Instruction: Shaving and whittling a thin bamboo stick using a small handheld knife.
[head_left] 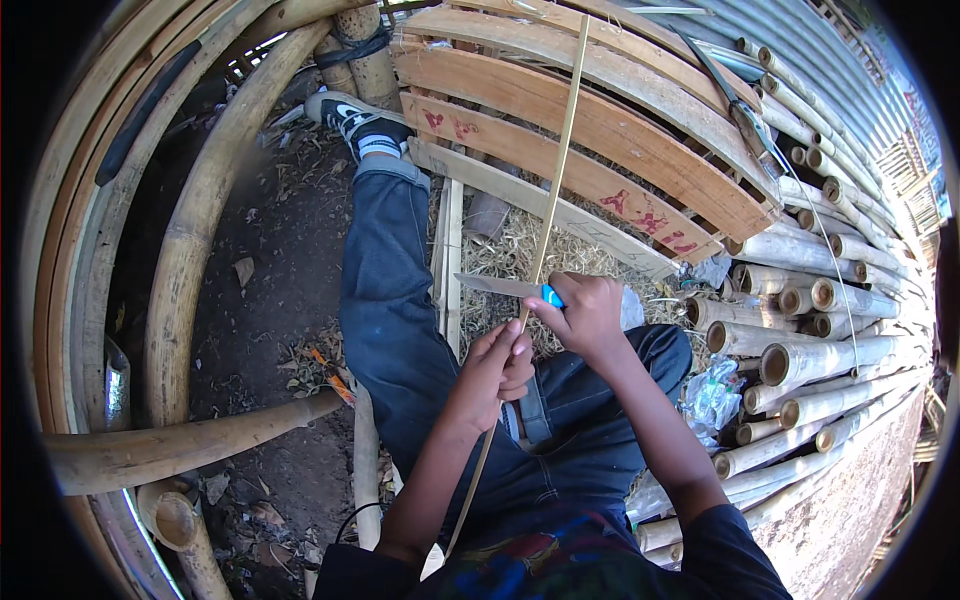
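A long, thin bamboo strip (553,190) runs from the far side, over the slatted wood, down past my lap. Around its middle my left hand (490,372) is closed, thumb pressed against the strip. My right hand (585,312) grips a knife (500,286) by its blue handle, fingers wrapped round it. The blade points left and lies across the strip, just above my left hand. Most of the handle is hidden inside my right fist.
Wooden slats (580,100) with red marks stand ahead of me. Stacked bamboo poles (790,365) fill the right side, beside a clear plastic bag (712,400). Thick bamboo poles (205,210) frame the left, over dark soil (270,250) with dry leaves. Shavings (500,262) cover the ground beyond my hands.
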